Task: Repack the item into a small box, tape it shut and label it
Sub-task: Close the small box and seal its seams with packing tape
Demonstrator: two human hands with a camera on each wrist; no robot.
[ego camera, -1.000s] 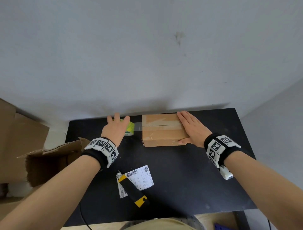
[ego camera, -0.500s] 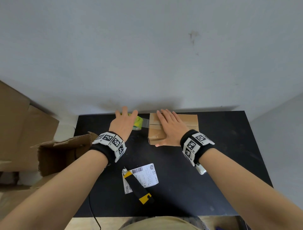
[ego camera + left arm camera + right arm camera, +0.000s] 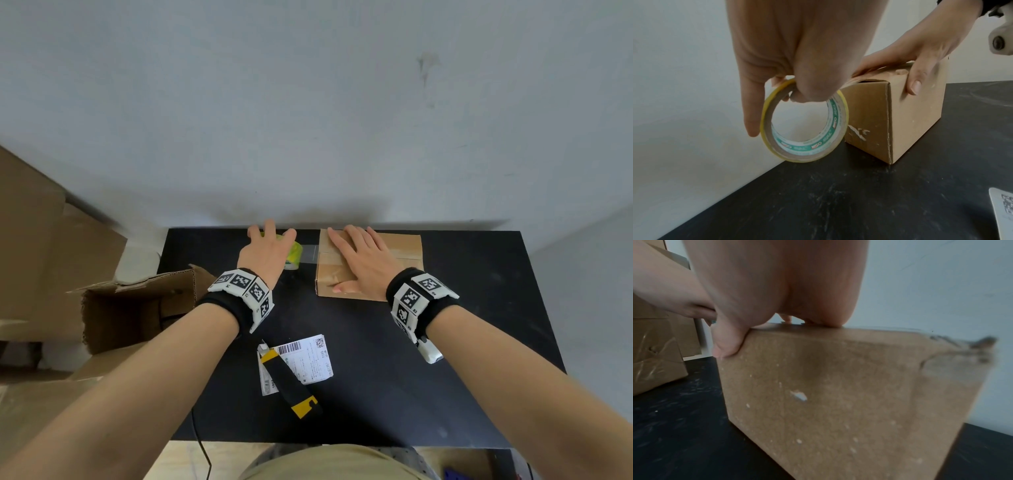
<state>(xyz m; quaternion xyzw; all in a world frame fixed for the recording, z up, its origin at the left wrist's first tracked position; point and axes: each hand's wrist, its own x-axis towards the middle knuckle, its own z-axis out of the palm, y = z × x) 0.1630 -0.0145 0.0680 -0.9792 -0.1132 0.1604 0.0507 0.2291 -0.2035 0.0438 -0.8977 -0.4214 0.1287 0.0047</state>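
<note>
Your left hand [image 3: 265, 251] grips the tape roll [image 3: 804, 121] at the box's [image 3: 404, 246] nine o'clock; your right hand [image 3: 363, 262] lies flat, fingers straight, on its top.

Matt brown cardboard on the small box [image 3: 394, 246], scuffed with pale flecks, under glossy clear tape. The tape roll [image 3: 804, 123] is shiny plastic film on a printed paper core. The black counter [image 3: 462, 342] looks matt and scratched; the label [image 3: 308, 359] is smooth white paper.

Soft even daylight; right wrist view blurred, edges distorted.
</note>
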